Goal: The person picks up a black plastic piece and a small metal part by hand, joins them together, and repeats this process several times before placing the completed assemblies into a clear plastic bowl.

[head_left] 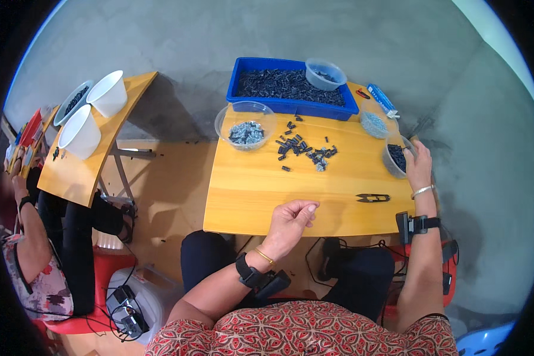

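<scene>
My left hand (291, 223) hovers by the table's near edge, fingers curled and thumb pressed to the forefinger; anything pinched there is too small to make out. At the right edge, my right hand (419, 163) is closed over the rim of a small clear tub (393, 167) of black parts. Its fingertips are partly hidden at the tub, so what they grip does not show. Loose black cylindrical parts (293, 146) lie mid-table, with a little cluster of clear and black bits (320, 160) beside them. Black thread snips (373, 197) rest between my hands.
Along the back stands a blue tray (234, 99) heaped with black parts, a clear bowl (326, 76) in its corner. Another clear bowl (221, 127) and a tub (374, 120) hold small pieces. At left, a co-worker's arm (32, 243) is near a second table (89, 172) with white buckets.
</scene>
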A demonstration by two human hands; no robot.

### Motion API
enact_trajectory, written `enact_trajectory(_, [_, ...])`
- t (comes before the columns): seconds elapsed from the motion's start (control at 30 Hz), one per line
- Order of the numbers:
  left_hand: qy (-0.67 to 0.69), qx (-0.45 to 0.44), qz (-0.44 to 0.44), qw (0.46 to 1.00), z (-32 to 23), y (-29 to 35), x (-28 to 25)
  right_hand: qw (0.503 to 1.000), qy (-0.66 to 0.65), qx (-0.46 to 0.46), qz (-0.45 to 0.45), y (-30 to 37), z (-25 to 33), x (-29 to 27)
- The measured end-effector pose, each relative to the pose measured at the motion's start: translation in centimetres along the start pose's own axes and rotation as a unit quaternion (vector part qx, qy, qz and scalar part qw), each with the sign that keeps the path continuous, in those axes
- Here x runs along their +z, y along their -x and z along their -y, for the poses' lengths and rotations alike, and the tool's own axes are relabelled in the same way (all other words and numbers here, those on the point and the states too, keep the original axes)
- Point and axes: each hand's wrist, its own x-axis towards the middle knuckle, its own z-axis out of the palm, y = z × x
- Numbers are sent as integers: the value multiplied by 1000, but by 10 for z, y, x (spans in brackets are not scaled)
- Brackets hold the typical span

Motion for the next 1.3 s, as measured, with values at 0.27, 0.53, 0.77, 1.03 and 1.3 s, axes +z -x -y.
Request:
enact_trajectory(0.27, [-41,88,0,995,5,-9,-21,931,-206,-3,300,13,98,66])
enact_trajectory(0.53, [2,61,-6,998,-5,-9,-32,910,-131,-170,355,1,119,130])
enact_trajectory(0.77, [13,49,9,999,-5,-10,-37,897,-109,-204,377,6,125,137])
enact_trajectory(1.03, [43,55,-1,998,-4,-13,-34,898,-146,-222,352,0,133,100])
enact_trajectory(1.3, [42,6,-5,999,-2,-15,-35,871,-251,-239,348,58,192,26])
